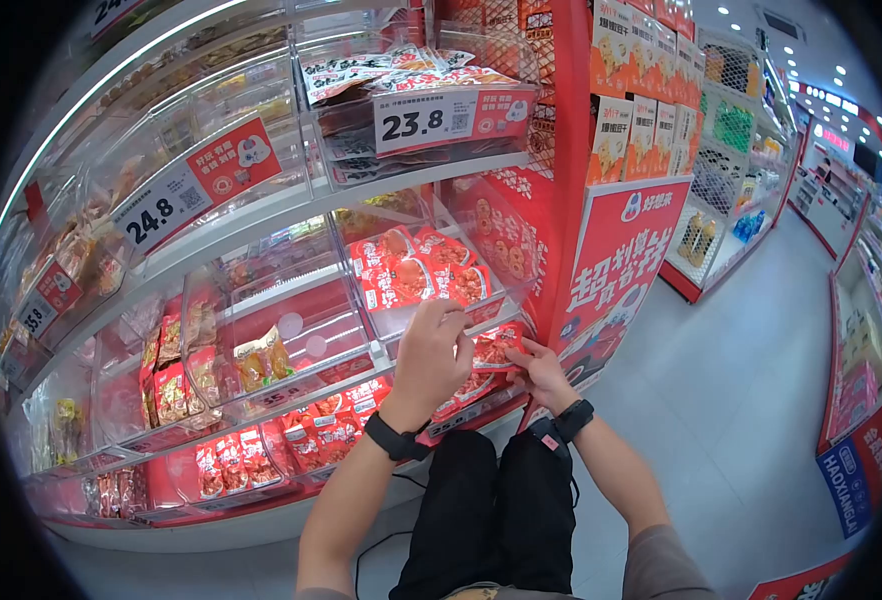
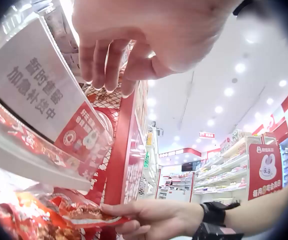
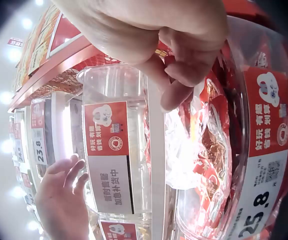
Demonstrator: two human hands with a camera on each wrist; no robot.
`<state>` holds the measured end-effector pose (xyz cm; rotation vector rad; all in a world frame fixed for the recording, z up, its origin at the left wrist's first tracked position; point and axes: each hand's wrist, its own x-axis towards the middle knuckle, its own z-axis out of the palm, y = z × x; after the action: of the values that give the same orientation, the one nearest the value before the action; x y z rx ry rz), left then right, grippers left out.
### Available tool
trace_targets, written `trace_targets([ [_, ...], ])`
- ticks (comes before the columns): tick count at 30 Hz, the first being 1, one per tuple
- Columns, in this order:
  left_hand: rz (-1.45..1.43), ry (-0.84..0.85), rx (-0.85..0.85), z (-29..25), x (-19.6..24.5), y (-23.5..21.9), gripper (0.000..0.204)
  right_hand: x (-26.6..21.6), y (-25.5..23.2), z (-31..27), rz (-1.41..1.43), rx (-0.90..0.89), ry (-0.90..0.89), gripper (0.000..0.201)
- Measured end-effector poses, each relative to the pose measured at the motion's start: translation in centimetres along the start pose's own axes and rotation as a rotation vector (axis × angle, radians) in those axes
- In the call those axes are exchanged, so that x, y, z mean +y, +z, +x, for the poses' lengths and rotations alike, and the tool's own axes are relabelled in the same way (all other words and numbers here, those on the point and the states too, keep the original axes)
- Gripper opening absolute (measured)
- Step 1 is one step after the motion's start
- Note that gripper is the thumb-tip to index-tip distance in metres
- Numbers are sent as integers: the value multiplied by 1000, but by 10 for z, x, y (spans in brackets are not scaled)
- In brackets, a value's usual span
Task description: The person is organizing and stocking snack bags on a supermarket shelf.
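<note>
In the head view the right hand (image 1: 546,375) pinches the edge of a red snack packet (image 1: 499,345) over the lower shelf bin at its right end. The left wrist view shows the same packet (image 2: 86,212) between thumb and fingers of the right hand (image 2: 159,217). The left hand (image 1: 431,362) is raised in front of the upper bin's edge, its fingers loosely bent and holding nothing. More red packets (image 3: 211,150) lie in the bin beneath the right hand (image 3: 176,55) in the right wrist view.
Red packets (image 1: 406,270) fill part of the bin above. Clear bins with price tags (image 1: 426,120) run to the left. A red poster panel (image 1: 611,270) stands beside the right hand, with the aisle floor (image 1: 721,400) beyond it.
</note>
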<state>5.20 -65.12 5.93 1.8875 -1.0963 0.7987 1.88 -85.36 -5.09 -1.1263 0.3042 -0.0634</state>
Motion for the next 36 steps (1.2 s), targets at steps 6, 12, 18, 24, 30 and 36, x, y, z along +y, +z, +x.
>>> trace_targets([
  [6,544,-187,-241,14,-47,8,18,17,1,-1,-251,173,-262,67],
  [12,361,-251,-674,30,-48,4,30,0,5,-35,-591,9,-514,20],
  [18,236,-364,-736,30,-49,1,40,-95,81,-46,-462,-161,-708,17],
  [24,185,-272,-648,27,-53,-4,32,-120,115,81,-1197,-150,-764,42],
  [30,39,-206,-536,20,-56,-8,25,-120,113,100,-1143,-313,-262,65],
  [36,89,-208,-489,19,-46,-10,20,-122,116,93,-1101,-327,-196,63],
])
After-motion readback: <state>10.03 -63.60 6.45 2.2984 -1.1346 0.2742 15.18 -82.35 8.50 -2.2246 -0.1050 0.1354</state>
